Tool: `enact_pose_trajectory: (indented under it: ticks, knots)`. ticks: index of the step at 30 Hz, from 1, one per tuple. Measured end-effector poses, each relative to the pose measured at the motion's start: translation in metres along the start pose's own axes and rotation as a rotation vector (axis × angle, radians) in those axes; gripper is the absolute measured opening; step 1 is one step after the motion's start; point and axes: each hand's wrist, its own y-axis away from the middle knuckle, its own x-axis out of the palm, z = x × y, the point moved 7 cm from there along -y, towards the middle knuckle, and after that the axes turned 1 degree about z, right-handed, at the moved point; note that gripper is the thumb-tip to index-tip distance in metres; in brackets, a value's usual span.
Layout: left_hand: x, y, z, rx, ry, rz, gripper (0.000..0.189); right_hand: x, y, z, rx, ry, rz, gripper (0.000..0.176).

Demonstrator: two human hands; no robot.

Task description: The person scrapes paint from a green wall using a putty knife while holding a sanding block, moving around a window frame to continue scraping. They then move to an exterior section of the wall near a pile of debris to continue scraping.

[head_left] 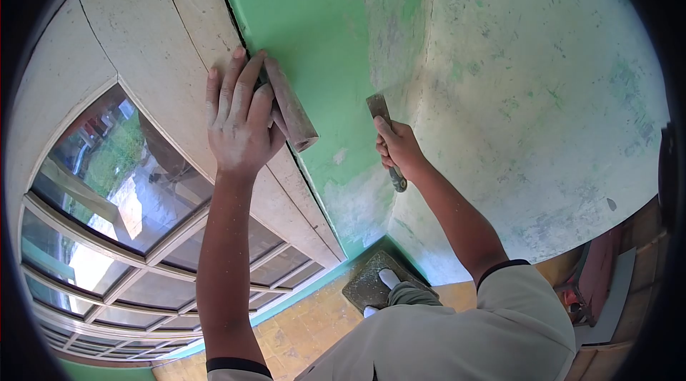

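Observation:
My left hand [243, 120] rests against the white wooden frame [179, 31], its fingers spread upward. A long, dusty block [291, 106] lies along the hand's right side, over the edge of the green wall [307, 31]; the thumb and part of the grip are hidden behind it. In my right hand [397, 145] is a putty knife [379, 104], blade up, with its dark handle end showing below the fist. The blade is at the green wall, near the corner with the whitish, patchy wall [529, 95].
A paned window [121, 166] fills the left side. Below, feet stand on a dark, speckled platform [364, 281] over the yellowish tiled floor [300, 331]. Reddish furniture [599, 274] and a grey panel [616, 302] are at the lower right.

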Motion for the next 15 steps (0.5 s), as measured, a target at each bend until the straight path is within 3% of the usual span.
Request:
enact_pose_trajectory:
  ticks: [9, 13, 15]
  knots:
    - [-0.002, 0.001, 0.002, -0.009, 0.012, -0.008, 0.015, -0.045, 0.065, -0.125, 0.345, 0.050, -0.098, 0.043]
    - [-0.004, 0.000, -0.001, 0.002, 0.019, -0.020, 0.014, -0.017, 0.002, -0.045, 0.042, 0.058, -0.035, 0.043]
    - [-0.004, 0.000, -0.001, 0.009, 0.022, -0.026, 0.015, -0.006, 0.000, -0.015, 0.035, 0.008, -0.044, 0.043]
